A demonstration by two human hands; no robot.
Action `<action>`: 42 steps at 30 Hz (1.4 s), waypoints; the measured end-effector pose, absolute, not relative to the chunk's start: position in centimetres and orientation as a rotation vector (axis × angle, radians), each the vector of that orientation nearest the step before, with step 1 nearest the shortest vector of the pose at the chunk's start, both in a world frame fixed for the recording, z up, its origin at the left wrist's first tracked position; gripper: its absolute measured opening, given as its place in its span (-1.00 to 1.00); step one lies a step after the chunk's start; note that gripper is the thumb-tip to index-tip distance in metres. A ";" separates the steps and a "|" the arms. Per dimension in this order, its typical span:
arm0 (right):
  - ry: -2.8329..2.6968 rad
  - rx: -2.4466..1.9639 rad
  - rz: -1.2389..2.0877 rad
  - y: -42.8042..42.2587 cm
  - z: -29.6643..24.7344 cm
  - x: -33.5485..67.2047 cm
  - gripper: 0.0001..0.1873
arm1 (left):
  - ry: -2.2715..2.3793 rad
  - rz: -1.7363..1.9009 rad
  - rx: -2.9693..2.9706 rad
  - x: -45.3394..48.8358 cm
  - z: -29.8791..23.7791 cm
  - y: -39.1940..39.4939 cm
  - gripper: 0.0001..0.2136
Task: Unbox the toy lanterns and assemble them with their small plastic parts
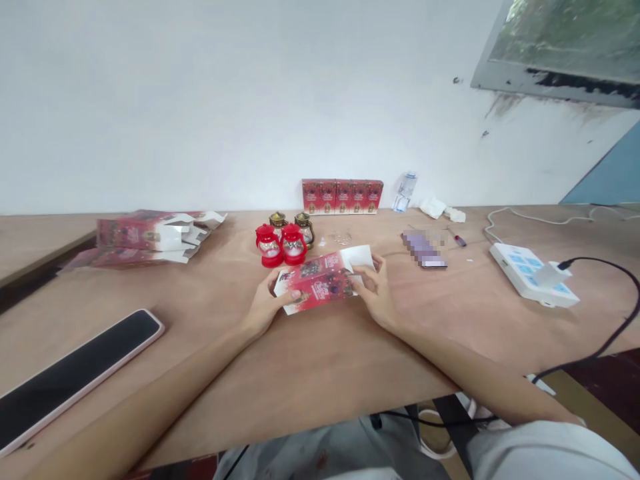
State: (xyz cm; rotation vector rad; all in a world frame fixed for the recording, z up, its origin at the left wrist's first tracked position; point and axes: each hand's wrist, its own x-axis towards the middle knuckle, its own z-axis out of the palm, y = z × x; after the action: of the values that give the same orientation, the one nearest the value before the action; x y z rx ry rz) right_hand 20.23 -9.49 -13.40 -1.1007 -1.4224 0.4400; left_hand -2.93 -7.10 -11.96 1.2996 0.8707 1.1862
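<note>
Between both hands is a red Christmas gift box (323,283) of printed card, tilted, with a white end flap sticking up at its right end. My left hand (270,300) is closed on its left end, thumb on the front panel. My right hand (373,287) grips the right end by the flaps. Just behind the box stand two small red lanterns (293,245), and behind those two bronze-coloured lanterns (304,225). A pile of flattened red boxes (135,233) lies to the left on the table (240,393).
Several upright red boxes (343,197) line the wall, beside a plastic bottle (405,192) and crumpled tissue (433,207). A phone (424,249), a small screwdriver (459,240) and a white power strip (530,273) with cables lie right. A larger phone (80,373) lies at front left.
</note>
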 end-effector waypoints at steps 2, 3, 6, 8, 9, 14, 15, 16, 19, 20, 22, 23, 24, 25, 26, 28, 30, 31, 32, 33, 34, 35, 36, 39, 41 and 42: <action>-1.364 -1.109 0.542 -9.2 -13.5 19.9 -0.71 | 0.907 1.203 1.416 -2.9 -11.6 -7.5 -0.44; -1.350 -1.099 0.595 -9.1 -13.5 19.8 -0.71 | 0.919 1.204 1.466 -2.8 -11.4 -7.7 -0.45; -1.300 -1.073 0.719 -9.0 -13.4 19.7 -0.74 | 0.939 1.202 1.576 -2.5 -10.9 -8.3 -0.46; -1.240 -1.065 0.770 -9.1 -13.1 19.6 -0.79 | 0.947 1.197 1.634 -2.4 -11.0 -8.6 -0.45; -1.215 -1.061 0.779 -9.2 -13.0 19.5 -0.82 | 0.946 1.197 1.662 -2.3 -11.1 -8.6 -0.44; -1.150 -1.029 0.747 -9.4 -12.5 18.9 -0.89 | 1.065 1.182 1.930 -2.4 -11.8 -8.6 -0.44; -1.136 -1.015 0.758 -9.3 -12.5 18.9 -0.91 | 1.108 1.159 1.997 -2.4 -11.7 -8.7 -0.43; -1.119 -0.998 0.774 -9.2 -12.5 18.8 -0.92 | 1.147 1.123 2.057 -2.4 -11.7 -8.7 -0.43; -1.067 -0.929 0.795 -8.6 -11.7 19.2 -0.89 | 1.213 1.020 2.160 -2.4 -11.3 -8.8 -0.47; -1.044 -0.905 0.783 -8.4 -11.1 19.5 -0.87 | 1.222 0.997 2.173 -2.4 -11.2 -8.7 -0.49; -1.000 -0.855 0.760 -7.9 -9.3 20.3 -0.83 | 1.237 0.992 2.171 -2.4 -11.1 -8.5 -0.51; -0.982 -0.826 0.741 -7.6 -8.2 20.8 -0.82 | 1.257 1.004 2.161 -2.6 -11.1 -8.3 -0.51; -0.977 -0.799 0.717 -7.4 -7.0 21.3 -0.81 | 1.283 1.014 2.149 -2.7 -11.1 -8.1 -0.52; -0.986 -0.777 0.677 -7.2 -5.8 21.8 -0.81 | 1.316 1.024 2.133 -2.9 -11.1 -7.8 -0.52; -1.009 -0.757 0.628 -7.0 -4.6 22.4 -0.81 | 1.353 1.034 2.114 -3.1 -11.1 -7.6 -0.52; -1.068 -0.727 0.523 -6.8 -2.7 23.4 -0.81 | 1.425 1.076 2.058 -3.6 -11.0 -7.1 -0.51; -1.113 -0.708 0.436 -6.8 -1.7 24.1 -0.82 | 1.473 1.154 1.957 -3.8 -10.9 -6.7 -0.49; -1.130 -0.705 0.404 -6.9 -1.7 24.2 -0.82 | 1.466 1.208 1.888 -3.9 -10.8 -6.5 -0.48; -1.150 -0.711 0.385 -7.0 -2.0 24.3 -0.82 | 1.429 1.265 1.818 -3.8 -10.7 -6.5 -0.47; -1.171 -0.729 0.381 -7.1 -2.5 24.2 -0.83 | 1.368 1.321 1.756 -3.7 -10.6 -6.5 -0.47; -1.188 -0.758 0.391 -7.2 -3.3 24.0 -0.83 | 1.300 1.369 1.709 -3.6 -10.6 -6.5 -0.47; -1.202 -0.796 0.416 -7.4 -4.2 23.8 -0.82 | 1.237 1.406 1.681 -3.5 -10.6 -6.6 -0.48; -1.213 -0.838 0.452 -7.5 -5.1 23.5 -0.81 | 1.193 1.424 1.672 -3.4 -10.6 -6.7 -0.48; -1.248 -0.927 0.549 -7.7 -7.8 22.7 -0.78 | 1.194 1.441 1.716 -3.4 -10.8 -7.2 -0.47; -1.263 -0.951 0.581 -7.8 -9.1 22.4 -0.76 | 1.218 1.458 1.768 -3.5 -11.0 -7.3 -0.45; -1.260 -0.960 0.590 -7.8 -9.5 22.3 -0.75 | 1.222 1.465 1.797 -3.6 -11.2 -7.3 -0.45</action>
State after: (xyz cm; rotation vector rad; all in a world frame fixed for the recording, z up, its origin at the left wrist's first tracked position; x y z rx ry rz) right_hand 22.26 -7.77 -9.51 -0.9602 -1.2599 0.5896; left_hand -3.65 -7.31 -11.16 1.7967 1.2218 1.4653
